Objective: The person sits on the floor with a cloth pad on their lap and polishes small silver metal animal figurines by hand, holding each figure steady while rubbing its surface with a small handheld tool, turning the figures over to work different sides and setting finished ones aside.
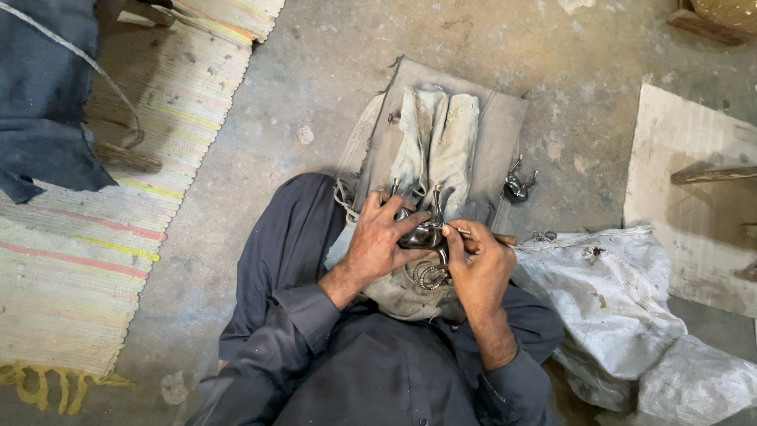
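I sit on the floor in dark clothes. My left hand grips a small dark shiny metal piece with two upright prongs, pressed against worn cloth wraps over my lap. My right hand holds a thin tool with a wooden handle, its tip touching the metal piece. A small metal ring or chain hangs just below the piece, between both hands.
A second similar metal piece lies on the concrete floor to the right of a grey mat. A white sack is at the right, a striped rug and dark cloth at the left, a pale board far right.
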